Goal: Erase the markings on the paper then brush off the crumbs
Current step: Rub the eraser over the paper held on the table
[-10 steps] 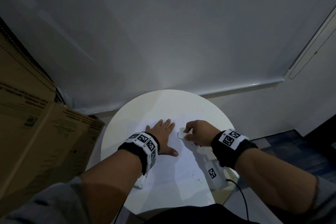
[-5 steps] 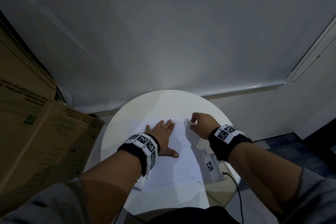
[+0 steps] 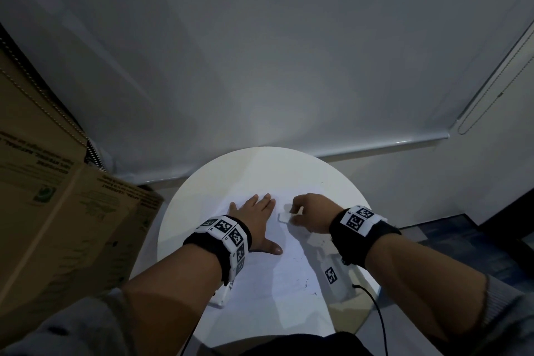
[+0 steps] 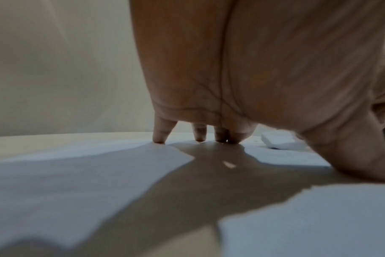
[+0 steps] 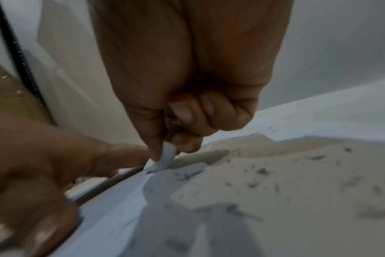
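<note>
Dim grey room, brightest patch fell on the white round table [image 3: 202, 211], wide-angle bending of the head view's edges, hard-edged shadows of the hands [image 4: 264, 69] lay across the paper [image 4: 297, 217], right wrist view smeared by motion blur, near thumb out of focus

Left of the left hand [image 3: 258, 218] a cardboard box [image 3: 57, 222] crowds the table [image 3: 208, 185]; beyond its fingertips lies bare tabletop.

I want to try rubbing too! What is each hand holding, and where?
Right hand pinches the white eraser near its top. Left hand holds nothing; it presses flat on the paper.
</note>
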`<action>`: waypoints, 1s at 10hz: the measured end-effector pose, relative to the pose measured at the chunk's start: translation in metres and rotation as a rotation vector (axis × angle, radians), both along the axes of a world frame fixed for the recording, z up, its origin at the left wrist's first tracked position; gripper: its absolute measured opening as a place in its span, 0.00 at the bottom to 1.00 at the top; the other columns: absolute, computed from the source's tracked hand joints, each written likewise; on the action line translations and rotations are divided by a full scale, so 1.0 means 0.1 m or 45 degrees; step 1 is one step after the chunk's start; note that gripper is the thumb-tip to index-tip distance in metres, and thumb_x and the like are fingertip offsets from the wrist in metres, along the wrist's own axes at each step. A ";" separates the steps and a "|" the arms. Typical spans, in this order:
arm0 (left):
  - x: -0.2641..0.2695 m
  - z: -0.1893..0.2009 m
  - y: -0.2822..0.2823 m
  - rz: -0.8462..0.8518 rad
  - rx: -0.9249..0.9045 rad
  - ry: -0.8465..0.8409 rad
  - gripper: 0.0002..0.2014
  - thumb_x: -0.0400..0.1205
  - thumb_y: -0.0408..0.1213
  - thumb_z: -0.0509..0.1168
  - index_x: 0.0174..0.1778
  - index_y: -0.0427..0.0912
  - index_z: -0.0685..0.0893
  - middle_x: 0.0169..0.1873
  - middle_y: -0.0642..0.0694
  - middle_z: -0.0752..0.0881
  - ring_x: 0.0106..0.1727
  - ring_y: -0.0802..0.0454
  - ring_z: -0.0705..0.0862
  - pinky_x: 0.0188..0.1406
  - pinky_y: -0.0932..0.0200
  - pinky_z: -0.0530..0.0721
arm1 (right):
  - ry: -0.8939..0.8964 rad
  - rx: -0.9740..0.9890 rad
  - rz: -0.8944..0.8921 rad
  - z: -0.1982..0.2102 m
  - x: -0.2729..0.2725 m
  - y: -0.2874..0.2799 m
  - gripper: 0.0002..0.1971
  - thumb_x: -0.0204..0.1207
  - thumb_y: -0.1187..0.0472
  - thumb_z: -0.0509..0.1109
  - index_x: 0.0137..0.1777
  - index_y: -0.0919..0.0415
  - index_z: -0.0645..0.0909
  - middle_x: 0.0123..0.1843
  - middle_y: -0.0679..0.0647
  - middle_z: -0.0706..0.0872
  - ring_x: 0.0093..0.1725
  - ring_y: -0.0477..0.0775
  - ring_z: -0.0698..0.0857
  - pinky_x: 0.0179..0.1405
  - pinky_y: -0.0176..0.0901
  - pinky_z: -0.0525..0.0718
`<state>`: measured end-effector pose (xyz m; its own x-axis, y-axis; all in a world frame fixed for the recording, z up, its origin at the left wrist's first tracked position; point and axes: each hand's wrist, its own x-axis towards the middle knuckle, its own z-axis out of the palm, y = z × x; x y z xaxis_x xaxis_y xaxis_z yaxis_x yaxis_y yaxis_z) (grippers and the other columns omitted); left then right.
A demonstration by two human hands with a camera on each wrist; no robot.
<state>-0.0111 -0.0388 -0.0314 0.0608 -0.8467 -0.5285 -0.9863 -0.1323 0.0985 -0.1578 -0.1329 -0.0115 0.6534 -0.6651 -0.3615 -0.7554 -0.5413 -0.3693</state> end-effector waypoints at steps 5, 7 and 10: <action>0.01 0.00 0.00 0.006 -0.010 0.014 0.55 0.76 0.67 0.65 0.86 0.46 0.37 0.85 0.52 0.35 0.86 0.49 0.39 0.81 0.30 0.48 | -0.131 -0.119 -0.274 -0.07 -0.14 -0.05 0.16 0.77 0.59 0.67 0.64 0.58 0.75 0.52 0.59 0.85 0.55 0.60 0.83 0.43 0.39 0.69; 0.02 -0.02 0.00 0.005 -0.007 0.013 0.56 0.76 0.68 0.65 0.86 0.46 0.37 0.85 0.52 0.35 0.86 0.49 0.39 0.81 0.30 0.49 | -0.140 -0.047 -0.213 -0.09 -0.17 -0.03 0.11 0.77 0.59 0.68 0.58 0.57 0.82 0.56 0.56 0.85 0.57 0.57 0.82 0.46 0.37 0.70; 0.01 -0.01 0.00 0.006 -0.011 0.009 0.56 0.76 0.68 0.65 0.86 0.46 0.37 0.85 0.52 0.36 0.86 0.49 0.39 0.81 0.30 0.49 | -0.104 0.081 -0.102 -0.02 -0.24 0.03 0.06 0.75 0.58 0.71 0.51 0.53 0.81 0.35 0.47 0.79 0.40 0.52 0.79 0.39 0.39 0.73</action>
<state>-0.0100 -0.0387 -0.0327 0.0609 -0.8512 -0.5213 -0.9850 -0.1357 0.1065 -0.1813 -0.1300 -0.0135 0.6278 -0.6941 -0.3523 -0.7615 -0.4538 -0.4628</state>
